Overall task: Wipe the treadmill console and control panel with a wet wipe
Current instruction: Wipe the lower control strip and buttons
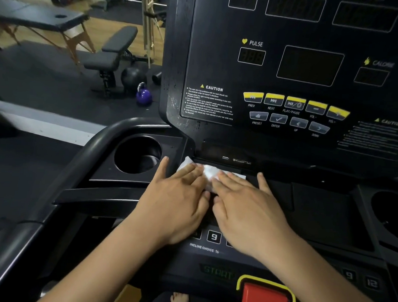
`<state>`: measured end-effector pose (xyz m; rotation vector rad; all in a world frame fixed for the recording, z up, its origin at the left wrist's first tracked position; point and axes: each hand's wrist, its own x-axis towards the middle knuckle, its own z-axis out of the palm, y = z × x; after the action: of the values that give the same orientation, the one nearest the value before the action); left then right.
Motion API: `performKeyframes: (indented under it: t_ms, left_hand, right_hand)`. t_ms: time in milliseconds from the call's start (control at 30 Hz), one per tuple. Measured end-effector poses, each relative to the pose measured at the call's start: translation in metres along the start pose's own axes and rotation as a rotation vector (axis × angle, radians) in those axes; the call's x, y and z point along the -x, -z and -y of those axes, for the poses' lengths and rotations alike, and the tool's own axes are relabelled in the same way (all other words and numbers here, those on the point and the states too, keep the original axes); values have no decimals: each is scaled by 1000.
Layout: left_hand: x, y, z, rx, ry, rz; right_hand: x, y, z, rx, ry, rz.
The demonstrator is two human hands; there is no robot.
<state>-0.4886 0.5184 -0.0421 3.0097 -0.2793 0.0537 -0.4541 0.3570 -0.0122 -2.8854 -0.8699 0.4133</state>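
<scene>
A white wet wipe lies flat on the ledge below the black treadmill console. My left hand presses its left part with fingers spread. My right hand presses its right part, also flat. Both palms cover most of the wipe, and only its far edge and middle show. The control panel with number keys and "INCLINE CHOICE %" lies under my wrists. Wet droplets show on the console's left edge.
A round cup holder sits left of the wipe, another at the far right. A red safety key is at the bottom. Yellow buttons line the console. A bench and purple kettlebell stand beyond.
</scene>
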Motion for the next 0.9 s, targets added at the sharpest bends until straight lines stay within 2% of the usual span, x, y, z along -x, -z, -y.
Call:
performKeyframes:
  t_ms: [133, 300, 500, 600, 700, 833, 900]
  left_hand:
    - [-12, 6, 2, 51, 38, 56]
    - [2, 2, 3, -4, -16, -71]
    - [-11, 2, 8, -74, -31, -131]
    - [-5, 9, -1, -185, -50, -214]
    - [0, 11, -11, -251, -79, -208]
    - [-6, 20, -14, -200, -116, -259]
    - [-8, 22, -8, -164, -157, -230]
  right_hand:
    - [-15, 9, 2, 10, 19, -55]
    - [1, 1, 11, 34, 102, -90]
    - [-17, 5, 5, -31, 178, -87]
    - [-10, -2, -2, -2, 119, -154]
    - [-1, -7, -5, 7, 68, -213]
    - [-16, -1, -10, -33, 177, -119]
    - [-22, -2, -11, -10, 197, -151]
